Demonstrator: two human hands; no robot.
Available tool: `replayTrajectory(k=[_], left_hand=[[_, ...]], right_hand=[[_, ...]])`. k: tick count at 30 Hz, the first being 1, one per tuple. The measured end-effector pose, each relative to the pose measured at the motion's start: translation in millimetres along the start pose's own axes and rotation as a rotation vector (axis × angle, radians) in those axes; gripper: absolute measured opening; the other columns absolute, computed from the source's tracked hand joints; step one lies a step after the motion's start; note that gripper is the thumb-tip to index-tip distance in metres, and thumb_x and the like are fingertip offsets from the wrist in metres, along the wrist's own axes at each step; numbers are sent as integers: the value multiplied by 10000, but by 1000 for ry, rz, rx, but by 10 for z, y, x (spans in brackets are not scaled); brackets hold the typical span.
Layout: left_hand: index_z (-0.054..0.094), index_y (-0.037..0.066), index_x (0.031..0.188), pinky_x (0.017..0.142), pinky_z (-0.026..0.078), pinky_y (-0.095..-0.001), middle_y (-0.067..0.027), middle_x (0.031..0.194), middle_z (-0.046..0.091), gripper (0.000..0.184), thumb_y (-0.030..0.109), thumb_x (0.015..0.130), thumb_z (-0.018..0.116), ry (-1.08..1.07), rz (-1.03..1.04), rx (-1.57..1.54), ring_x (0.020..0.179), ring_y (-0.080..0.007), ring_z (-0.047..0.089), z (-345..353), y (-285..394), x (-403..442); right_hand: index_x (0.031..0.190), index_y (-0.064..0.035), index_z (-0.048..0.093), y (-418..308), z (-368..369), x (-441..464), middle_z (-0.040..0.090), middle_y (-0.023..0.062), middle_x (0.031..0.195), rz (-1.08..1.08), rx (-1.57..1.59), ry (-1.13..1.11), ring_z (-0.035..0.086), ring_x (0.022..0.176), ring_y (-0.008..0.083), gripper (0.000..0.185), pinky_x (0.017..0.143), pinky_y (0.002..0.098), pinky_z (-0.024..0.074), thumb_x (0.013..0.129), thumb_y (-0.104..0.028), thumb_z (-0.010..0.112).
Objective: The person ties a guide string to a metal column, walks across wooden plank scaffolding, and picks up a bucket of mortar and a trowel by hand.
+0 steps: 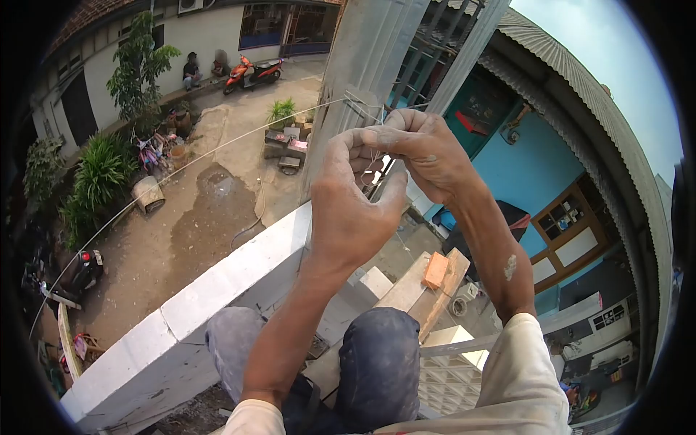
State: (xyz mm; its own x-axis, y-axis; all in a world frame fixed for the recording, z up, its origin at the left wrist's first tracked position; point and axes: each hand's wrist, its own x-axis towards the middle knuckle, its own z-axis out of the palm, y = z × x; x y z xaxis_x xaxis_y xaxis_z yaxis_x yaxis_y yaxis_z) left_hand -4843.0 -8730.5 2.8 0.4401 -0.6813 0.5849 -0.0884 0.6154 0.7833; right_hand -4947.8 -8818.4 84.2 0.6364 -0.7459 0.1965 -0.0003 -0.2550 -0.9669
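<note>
- Pale line (319, 106): arcs from far left up toward the hands.
- White block wall (239, 264): runs diagonally beneath the line.
- Left hand (355, 192): fingers curled, thumb standing apart; I cannot tell whether it grips the string.
- Grey post (366, 58): just behind the hands.
- Thin string (373, 155): looped between both hands.
- Right hand (428, 152): thumb and fingertips pinched together on the string.
- Orange brick (435, 270): on a wooden plank (454, 270), below the right hand.
</note>
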Motion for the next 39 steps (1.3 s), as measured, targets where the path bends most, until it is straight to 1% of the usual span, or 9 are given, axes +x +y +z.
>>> replayTrajectory(k=[2,6,11,15,17,22,31,37,39], left_hand=[[475,-70,1282,928,533,-330,-156,1151,617,490,22,841,668,-20,44,-129,1060,-195,644,-15,18,26],[482,-68,1268,905,545,-309,-156,1115,640,485,21,833,679,18,33,-267,1010,-184,662,-89,-44,69],[590,-68,1130,706,548,-261,-90,893,697,321,42,858,721,32,-52,9,797,-114,664,-52,24,113],[648,-49,1017,638,519,-247,-68,830,704,189,53,877,724,71,-68,-92,725,-82,638,-61,-101,166],[675,-29,938,584,489,-232,-44,767,694,106,64,895,702,114,63,31,654,-62,610,-71,-107,164],[685,-20,896,539,443,-221,-23,710,670,135,109,924,659,60,93,44,606,-44,577,-136,-126,155],[676,-34,885,542,426,-226,-70,785,684,218,131,973,565,14,-6,-262,606,-59,551,-86,-55,138],[659,-39,897,606,474,-247,-74,777,678,228,129,983,532,-47,6,-72,703,-84,602,-117,-95,133],[653,-40,921,622,495,-259,-75,768,672,184,101,970,546,-35,-21,54,725,-92,618,-140,1,118]], right_hand=[[774,-63,624,23,22,9,622,21,752,-14,-7,6,586,731,118,237,678,268,463,808,-142,844],[782,-49,614,24,54,3,604,21,756,-45,-34,30,573,716,115,258,651,260,461,801,-151,850],[766,-82,581,135,49,37,599,23,749,-18,15,66,559,702,113,291,646,261,453,800,-167,857],[757,-110,557,77,107,14,578,14,736,-18,27,58,558,694,117,318,640,251,447,811,-200,857],[757,-111,554,67,131,1,579,16,740,-13,54,57,560,692,117,316,641,252,447,816,-197,853],[756,-119,542,141,158,-9,589,22,751,10,138,92,544,685,110,318,652,252,438,838,-205,837],[1082,32,671,54,219,-236,606,19,839,69,280,-45,527,766,108,346,714,257,423,1032,-295,569],[1049,36,669,179,129,-118,629,24,855,33,308,-71,551,752,112,251,718,275,456,970,-202,666],[967,0,664,217,173,-75,634,30,844,5,343,65,570,753,122,166,702,280,468,918,-145,730]])
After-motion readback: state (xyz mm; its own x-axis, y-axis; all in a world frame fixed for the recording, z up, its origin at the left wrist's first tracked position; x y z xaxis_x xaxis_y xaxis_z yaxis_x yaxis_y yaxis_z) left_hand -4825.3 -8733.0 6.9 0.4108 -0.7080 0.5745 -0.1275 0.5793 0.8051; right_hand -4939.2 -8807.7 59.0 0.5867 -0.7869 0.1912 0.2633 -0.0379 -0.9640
